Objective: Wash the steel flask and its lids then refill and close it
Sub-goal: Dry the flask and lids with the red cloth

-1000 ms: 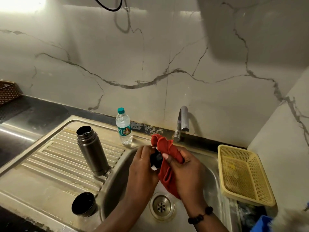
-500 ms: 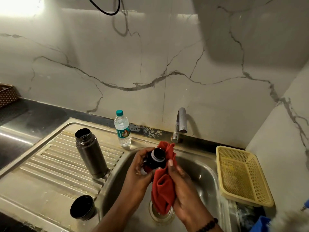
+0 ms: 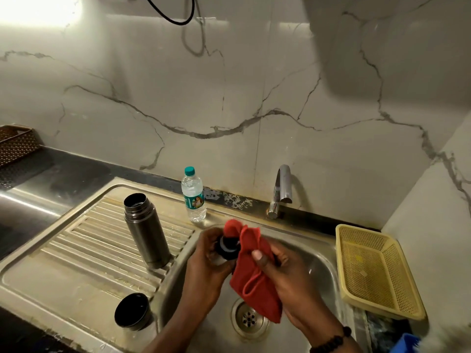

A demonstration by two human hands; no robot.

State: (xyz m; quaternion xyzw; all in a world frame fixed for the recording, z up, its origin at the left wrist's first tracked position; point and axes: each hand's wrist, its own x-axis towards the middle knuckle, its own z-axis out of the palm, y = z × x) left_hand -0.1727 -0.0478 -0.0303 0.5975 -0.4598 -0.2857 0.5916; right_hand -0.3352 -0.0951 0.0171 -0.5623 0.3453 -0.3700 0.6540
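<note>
Head view: steel flask upright, open-mouthed, on drainboard; cup lid just beside the basin. Over the sink, left hand fingers wrapped round inner stopper; right hand pinches red cloth against it.

Got a yellow plastic basket sitting right of my sink, a brown woven basket far left, and black cable dangling up the marble wall.
</note>
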